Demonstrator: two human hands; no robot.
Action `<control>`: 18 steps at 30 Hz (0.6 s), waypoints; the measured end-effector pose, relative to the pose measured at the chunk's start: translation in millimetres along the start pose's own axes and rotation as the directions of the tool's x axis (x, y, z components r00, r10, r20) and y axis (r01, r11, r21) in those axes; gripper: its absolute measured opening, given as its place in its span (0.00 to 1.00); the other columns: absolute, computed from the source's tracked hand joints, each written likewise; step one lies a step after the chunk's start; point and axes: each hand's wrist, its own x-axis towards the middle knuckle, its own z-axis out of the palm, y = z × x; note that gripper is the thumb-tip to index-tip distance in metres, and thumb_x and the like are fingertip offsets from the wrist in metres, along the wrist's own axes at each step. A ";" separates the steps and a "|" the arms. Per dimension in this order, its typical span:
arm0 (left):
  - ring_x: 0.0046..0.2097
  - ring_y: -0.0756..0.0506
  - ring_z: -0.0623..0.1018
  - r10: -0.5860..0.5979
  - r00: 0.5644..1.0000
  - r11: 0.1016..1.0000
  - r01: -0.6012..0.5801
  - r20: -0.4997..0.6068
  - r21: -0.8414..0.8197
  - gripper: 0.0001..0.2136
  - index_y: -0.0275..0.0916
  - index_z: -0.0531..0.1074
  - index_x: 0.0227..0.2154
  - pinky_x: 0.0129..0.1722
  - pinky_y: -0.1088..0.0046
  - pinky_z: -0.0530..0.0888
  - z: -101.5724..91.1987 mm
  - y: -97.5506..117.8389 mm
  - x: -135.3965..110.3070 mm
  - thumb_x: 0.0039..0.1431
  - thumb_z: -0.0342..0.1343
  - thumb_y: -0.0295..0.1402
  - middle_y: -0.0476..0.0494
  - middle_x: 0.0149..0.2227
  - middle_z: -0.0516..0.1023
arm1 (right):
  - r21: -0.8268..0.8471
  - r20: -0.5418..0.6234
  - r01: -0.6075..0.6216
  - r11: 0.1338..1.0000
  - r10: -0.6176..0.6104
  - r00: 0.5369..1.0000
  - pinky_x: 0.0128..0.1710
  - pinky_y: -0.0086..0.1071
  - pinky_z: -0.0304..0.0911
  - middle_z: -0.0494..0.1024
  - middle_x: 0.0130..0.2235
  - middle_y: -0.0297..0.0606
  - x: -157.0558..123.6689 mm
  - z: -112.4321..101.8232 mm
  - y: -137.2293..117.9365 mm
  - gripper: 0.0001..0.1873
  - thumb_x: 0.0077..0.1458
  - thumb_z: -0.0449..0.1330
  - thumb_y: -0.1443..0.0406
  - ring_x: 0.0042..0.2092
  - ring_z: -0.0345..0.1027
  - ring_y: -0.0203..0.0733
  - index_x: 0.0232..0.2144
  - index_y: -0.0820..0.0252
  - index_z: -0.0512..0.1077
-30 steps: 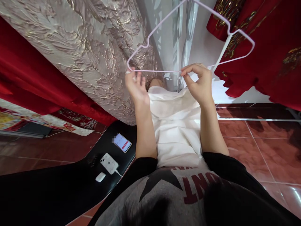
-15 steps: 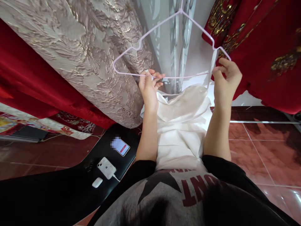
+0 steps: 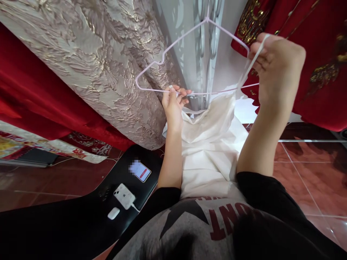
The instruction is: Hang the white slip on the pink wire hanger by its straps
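Observation:
A pale pink wire clothes hanger (image 3: 184,37) is held up in front of me, its hook end at the top edge. My left hand (image 3: 173,108) pinches its bottom bar left of the middle. From the bar down to my lap hangs a white garment (image 3: 208,144), rumpled. My right hand (image 3: 282,68), raised at the hanger's right shoulder, has a thin white strap (image 3: 255,59) of the garment drawn taut over its fingers. That hand hides the hanger's right end. The garment's left strap loops low near my left wrist.
A cream-gold textured cloth (image 3: 108,65) hangs at left, with red cloth (image 3: 32,83) beyond it. Red gowns with gold sequins (image 3: 311,72) hang at right. On a black bench (image 3: 89,224) lie a lit phone (image 3: 142,172), a white phone on a cable (image 3: 124,196) and a small white case (image 3: 113,213).
My right hand has moved up and to the right, stretching the strap outward past the hanger's right shoulder. My left hand keeps its pinch, and the hanger has shifted slightly down.

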 end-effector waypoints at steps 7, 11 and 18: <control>0.39 0.45 0.81 -0.021 0.999 0.988 0.025 0.032 -0.149 0.10 0.43 0.67 0.34 0.29 0.75 0.71 -0.6 5.1 1.5 0.71 0.44 0.31 0.46 0.28 0.73 | 0.235 -0.564 0.061 0.970 0.085 0.822 0.27 0.31 0.62 0.70 0.44 0.37 -0.2 -20.7 29.2 0.12 0.56 0.41 0.70 0.23 0.56 0.28 0.36 0.55 0.62; 0.43 0.43 0.80 -0.068 0.998 0.989 0.070 0.016 -0.133 0.09 0.43 0.67 0.35 0.32 0.74 0.72 5.6 6.0 -4.1 0.72 0.45 0.33 0.44 0.31 0.75 | -0.036 -0.397 0.141 0.989 -0.144 0.907 0.20 0.31 0.48 0.70 0.32 0.35 -18.8 -14.0 48.2 0.03 0.51 0.49 0.67 0.21 0.45 0.30 0.30 0.54 0.62; 0.47 0.43 0.80 -0.122 0.987 0.978 0.137 0.104 -0.157 0.07 0.41 0.67 0.36 0.38 0.73 0.75 13.9 13.3 -17.7 0.70 0.46 0.31 0.42 0.39 0.80 | -0.308 0.187 0.187 0.933 -0.133 0.973 0.46 0.41 0.68 0.73 0.40 0.36 -48.0 38.3 71.9 0.16 0.56 0.59 0.51 0.45 0.69 0.40 0.38 0.55 0.65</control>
